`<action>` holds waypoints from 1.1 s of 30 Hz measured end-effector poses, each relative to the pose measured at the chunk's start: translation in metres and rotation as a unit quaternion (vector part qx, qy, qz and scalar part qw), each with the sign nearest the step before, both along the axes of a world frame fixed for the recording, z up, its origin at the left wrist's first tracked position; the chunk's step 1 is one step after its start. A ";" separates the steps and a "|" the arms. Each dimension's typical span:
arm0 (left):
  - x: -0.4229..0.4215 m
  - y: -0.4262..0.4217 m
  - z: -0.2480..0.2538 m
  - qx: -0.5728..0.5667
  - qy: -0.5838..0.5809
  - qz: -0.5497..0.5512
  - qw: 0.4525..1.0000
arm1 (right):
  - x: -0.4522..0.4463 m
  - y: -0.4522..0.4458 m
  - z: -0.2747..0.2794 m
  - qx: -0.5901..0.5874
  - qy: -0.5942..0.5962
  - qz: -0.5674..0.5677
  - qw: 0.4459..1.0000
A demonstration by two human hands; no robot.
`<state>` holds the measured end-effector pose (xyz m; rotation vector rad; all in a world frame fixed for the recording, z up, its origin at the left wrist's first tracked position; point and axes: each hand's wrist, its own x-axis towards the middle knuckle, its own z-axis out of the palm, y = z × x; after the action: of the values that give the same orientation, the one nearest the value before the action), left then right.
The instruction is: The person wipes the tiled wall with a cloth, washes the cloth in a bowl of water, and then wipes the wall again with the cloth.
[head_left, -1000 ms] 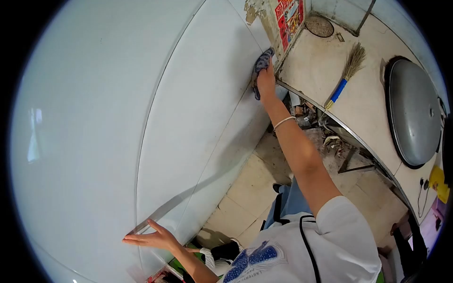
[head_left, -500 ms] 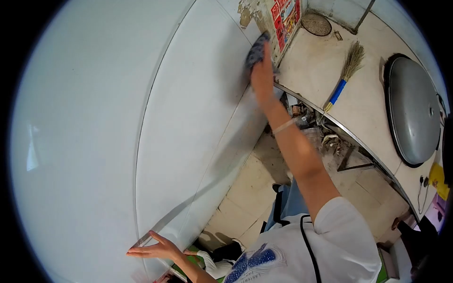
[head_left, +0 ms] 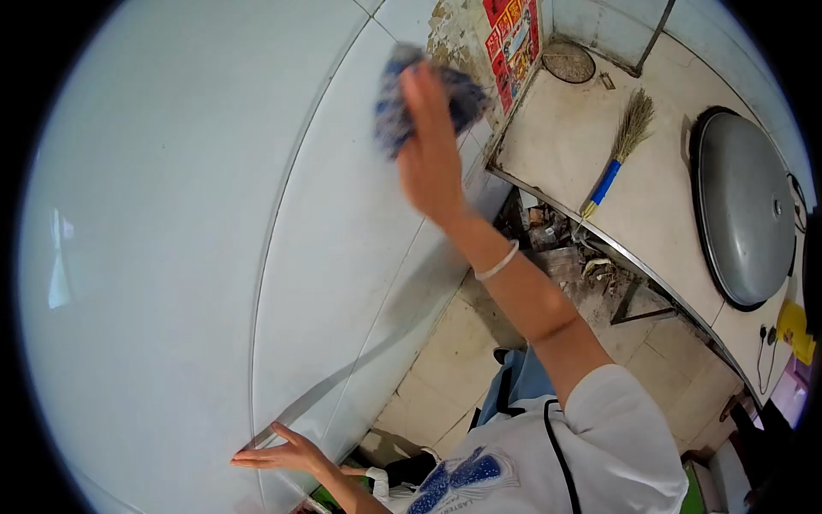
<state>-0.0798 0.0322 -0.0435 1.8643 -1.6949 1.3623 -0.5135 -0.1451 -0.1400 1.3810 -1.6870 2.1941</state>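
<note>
My right hand point(head_left: 432, 150) is pressed over a crumpled blue-grey patterned cloth point(head_left: 394, 111) against the white tiled wall point(head_left: 334, 214). Motion blurs the cloth and fingers slightly. A pale bracelet point(head_left: 497, 261) circles that wrist. Lower left, my left hand point(head_left: 278, 452) rests against the same wall, thumb apart from the straight fingers, holding nothing. Close to the cloth, the wall shows a patch of peeling surface point(head_left: 458, 43) and red printed posters point(head_left: 511, 51).
A pale countertop point(head_left: 556, 137) on the right carries a blue-handled straw brush point(head_left: 618, 154) and a large grey domed lid point(head_left: 741, 210). Debris point(head_left: 556, 236) lies beneath the counter. A cable point(head_left: 762, 355) and a yellow item point(head_left: 796, 330) are farther right. Another person's white sleeve point(head_left: 378, 484) shows below.
My right hand has swept the cloth leftward along the wall, away from the counter corner, and more of the cloth now shows. My left hand stays in place.
</note>
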 end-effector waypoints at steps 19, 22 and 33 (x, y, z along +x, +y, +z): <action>-0.008 0.000 0.007 -0.001 0.037 -0.027 0.999 | -0.081 -0.048 0.067 -0.029 0.007 -0.055 0.998; -0.016 -0.002 0.005 -0.007 0.059 -0.062 0.996 | -0.078 -0.040 0.003 -0.025 0.024 -0.027 0.999; -0.005 -0.005 0.000 0.005 0.058 -0.129 0.990 | 0.205 0.109 -0.048 0.198 -0.132 0.117 0.964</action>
<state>-0.0847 0.0271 -0.0437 1.6263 -1.8103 1.1236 -0.3086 -0.0360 -0.1876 1.4898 -2.2672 2.3432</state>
